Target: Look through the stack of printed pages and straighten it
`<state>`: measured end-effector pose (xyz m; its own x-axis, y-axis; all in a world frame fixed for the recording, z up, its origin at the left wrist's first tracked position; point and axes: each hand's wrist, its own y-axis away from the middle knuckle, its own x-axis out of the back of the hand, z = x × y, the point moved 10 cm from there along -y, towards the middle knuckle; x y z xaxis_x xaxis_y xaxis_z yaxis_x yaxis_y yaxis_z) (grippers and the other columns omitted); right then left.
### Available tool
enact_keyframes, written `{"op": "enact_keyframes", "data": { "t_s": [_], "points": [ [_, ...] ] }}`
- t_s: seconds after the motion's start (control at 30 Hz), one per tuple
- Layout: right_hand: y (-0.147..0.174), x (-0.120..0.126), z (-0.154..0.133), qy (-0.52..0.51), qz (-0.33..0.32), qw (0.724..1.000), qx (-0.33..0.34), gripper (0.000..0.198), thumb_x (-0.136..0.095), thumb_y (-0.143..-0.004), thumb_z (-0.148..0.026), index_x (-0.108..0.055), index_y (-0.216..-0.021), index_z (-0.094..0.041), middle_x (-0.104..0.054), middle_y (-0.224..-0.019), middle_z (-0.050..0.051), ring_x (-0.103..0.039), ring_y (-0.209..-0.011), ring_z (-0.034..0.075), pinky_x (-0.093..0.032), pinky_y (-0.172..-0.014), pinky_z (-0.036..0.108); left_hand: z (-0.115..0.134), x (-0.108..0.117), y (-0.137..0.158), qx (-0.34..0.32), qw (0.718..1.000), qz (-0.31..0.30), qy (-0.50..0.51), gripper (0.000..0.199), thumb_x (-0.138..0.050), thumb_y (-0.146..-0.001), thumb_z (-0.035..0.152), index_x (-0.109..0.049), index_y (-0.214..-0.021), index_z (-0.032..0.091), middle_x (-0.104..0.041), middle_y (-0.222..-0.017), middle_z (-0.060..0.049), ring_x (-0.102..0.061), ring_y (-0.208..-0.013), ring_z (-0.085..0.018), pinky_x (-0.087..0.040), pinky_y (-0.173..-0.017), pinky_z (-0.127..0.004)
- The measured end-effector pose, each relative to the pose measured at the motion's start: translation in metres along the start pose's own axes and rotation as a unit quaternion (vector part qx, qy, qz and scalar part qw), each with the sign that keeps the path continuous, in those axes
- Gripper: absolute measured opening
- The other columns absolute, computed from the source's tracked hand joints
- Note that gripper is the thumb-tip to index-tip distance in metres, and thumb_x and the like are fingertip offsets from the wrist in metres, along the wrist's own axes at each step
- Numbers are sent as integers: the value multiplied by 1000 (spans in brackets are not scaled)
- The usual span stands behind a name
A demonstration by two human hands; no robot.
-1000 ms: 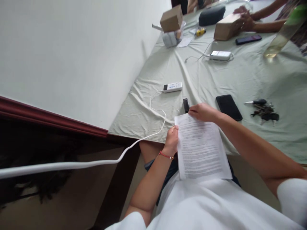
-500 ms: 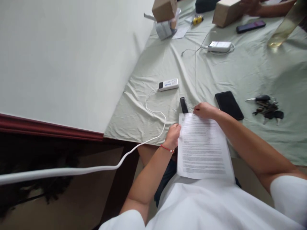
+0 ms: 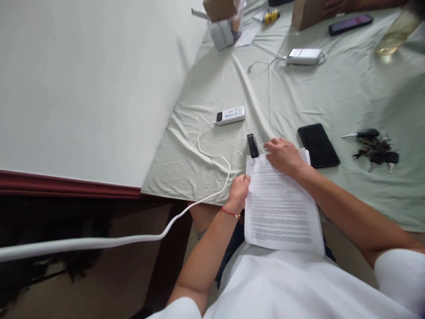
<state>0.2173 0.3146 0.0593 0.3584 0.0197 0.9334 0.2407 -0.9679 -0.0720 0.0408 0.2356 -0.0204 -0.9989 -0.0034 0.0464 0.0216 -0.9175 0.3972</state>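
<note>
A stack of printed papers (image 3: 279, 208) slants from the table edge down against my white shirt. At its left edge my left hand (image 3: 239, 188) is closed, thumb on top, pinching the sheets. My right hand (image 3: 283, 155) lies over the top edge of the papers with its fingers stretched out toward the left, gripping nothing that I can see. At the top left corner of the stack, a small black stapler (image 3: 253, 145) touches or overlaps the paper; which one, I cannot tell. Just right of my right hand lies a black phone (image 3: 318, 145).
A white power bank (image 3: 230, 115) has a white cable (image 3: 212, 193) running off to the left. Keys (image 3: 376, 148) lie at the right. Farther back are another white device (image 3: 303, 56), a phone (image 3: 351, 24), a bottle (image 3: 395, 40), boxes and another person's hand (image 3: 340, 6).
My right hand has gone from pinching the top edge of the papers to lying flat over it with fingers extended. My left hand keeps its hold. The view has shifted slightly.
</note>
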Motion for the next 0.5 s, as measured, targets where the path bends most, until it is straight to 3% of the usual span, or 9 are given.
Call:
{"op": "enact_keyframes", "data": {
  "t_s": [0.1, 0.17, 0.3, 0.5],
  "points": [
    [13, 10, -25, -24, 81, 993, 79, 42, -53, -98, -15, -67, -138, -17, -69, -142, 14, -62, -129, 33, -47, -104, 47, 4, -3, 2, -3, 1000, -10, -7, 27, -72, -92, 35, -65, -72, 17, -62, -64, -1, -58, -65, -17, -44, -65, -29],
    [20, 12, -38, -35, 102, 987, 121, 45, -47, -101, -12, -64, -143, -16, -66, -149, 13, -58, -137, 30, -41, -114, 48, 5, -4, 3, 0, 1000, -11, -5, 26, -70, -93, 33, -66, -72, 17, -62, -64, -1, -58, -64, -17, -44, -64, -29],
    [23, 2, -49, -12, 72, 987, 143, 47, -39, -102, -6, -66, -140, -14, -64, -151, 11, -51, -148, 29, -29, -125, 55, 7, -4, 3, -2, 1000, -2, -17, 30, -68, -93, 29, -61, -66, 19, -60, -62, -1, -53, -60, -16, -41, -60, -29],
    [22, -1, -53, 23, 46, 986, 158, 50, -37, -101, -3, -66, -141, -8, -64, -150, 15, -51, -149, 28, -26, -129, 56, 3, -2, 0, 1, 1000, 14, -27, 32, -66, -94, 26, -57, -64, 19, -56, -60, 1, -49, -60, -14, -37, -59, -28]
  ]
}}
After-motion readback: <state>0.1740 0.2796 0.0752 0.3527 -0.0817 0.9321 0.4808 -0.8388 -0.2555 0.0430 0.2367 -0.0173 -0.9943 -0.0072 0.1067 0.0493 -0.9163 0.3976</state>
